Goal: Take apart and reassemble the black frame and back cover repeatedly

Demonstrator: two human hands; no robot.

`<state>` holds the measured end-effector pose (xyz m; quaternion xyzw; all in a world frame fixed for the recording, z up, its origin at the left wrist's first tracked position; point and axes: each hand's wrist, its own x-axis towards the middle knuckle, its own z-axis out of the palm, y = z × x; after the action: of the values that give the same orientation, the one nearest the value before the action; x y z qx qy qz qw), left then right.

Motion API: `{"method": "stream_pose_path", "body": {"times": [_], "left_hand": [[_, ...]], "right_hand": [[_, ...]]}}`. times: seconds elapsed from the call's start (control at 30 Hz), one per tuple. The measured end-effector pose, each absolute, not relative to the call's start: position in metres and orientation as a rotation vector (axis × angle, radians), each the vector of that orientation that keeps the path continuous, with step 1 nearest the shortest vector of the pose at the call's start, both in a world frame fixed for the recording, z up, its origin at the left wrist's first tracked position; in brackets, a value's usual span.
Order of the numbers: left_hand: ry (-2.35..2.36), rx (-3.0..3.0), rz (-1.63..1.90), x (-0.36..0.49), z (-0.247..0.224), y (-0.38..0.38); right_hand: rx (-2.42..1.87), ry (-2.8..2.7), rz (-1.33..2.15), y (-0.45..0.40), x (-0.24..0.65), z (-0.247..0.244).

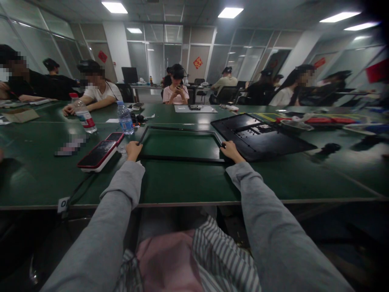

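Observation:
A thin black rectangular frame (182,158) is held over the green table (182,182), with the tabletop showing through its opening. My left hand (133,150) is closed on its left side, and my right hand (231,151) grips the right side. Just beyond my right hand lies a large black panel (273,142) with cutouts and small parts showing in its upper area. The right end of the frame is close to the panel's left edge; whether they touch I cannot tell.
Left of my left hand are a phone (99,154) on a white block and a cable. Two bottles, one with a red cap (86,115) and one blue-labelled (125,119), stand behind. A bowl (296,125) sits beyond the panel. Several people sit around.

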<state>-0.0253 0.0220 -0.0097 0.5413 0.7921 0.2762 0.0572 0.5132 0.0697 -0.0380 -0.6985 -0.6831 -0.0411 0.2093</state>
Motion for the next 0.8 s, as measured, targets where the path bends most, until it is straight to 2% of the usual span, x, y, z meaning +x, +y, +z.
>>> {"method": "stream_pose_path", "body": {"times": [0.3,0.43,0.53,0.67,0.8], "left_hand": [[2.438,1.706,0.788,-0.028,-0.015,0.026],[2.427,1.696,0.809,-0.028,-0.015,0.026],[2.420,1.699,0.795,-0.028,-0.014,0.026],[2.426,1.675,0.819,-0.026,-0.015,0.026],[2.450,1.601,0.887,-0.025,-0.015,0.026]], "right_hand": [[-1.868,-1.846,-0.051,0.064,0.511,-0.039],[-1.776,-1.800,0.012,0.057,0.507,-0.025],[-1.623,-1.514,-0.130,0.041,0.513,0.001],[-1.592,-0.857,-0.374,0.008,0.541,0.027],[-1.650,-0.540,-0.344,-0.018,0.571,0.027]]}}
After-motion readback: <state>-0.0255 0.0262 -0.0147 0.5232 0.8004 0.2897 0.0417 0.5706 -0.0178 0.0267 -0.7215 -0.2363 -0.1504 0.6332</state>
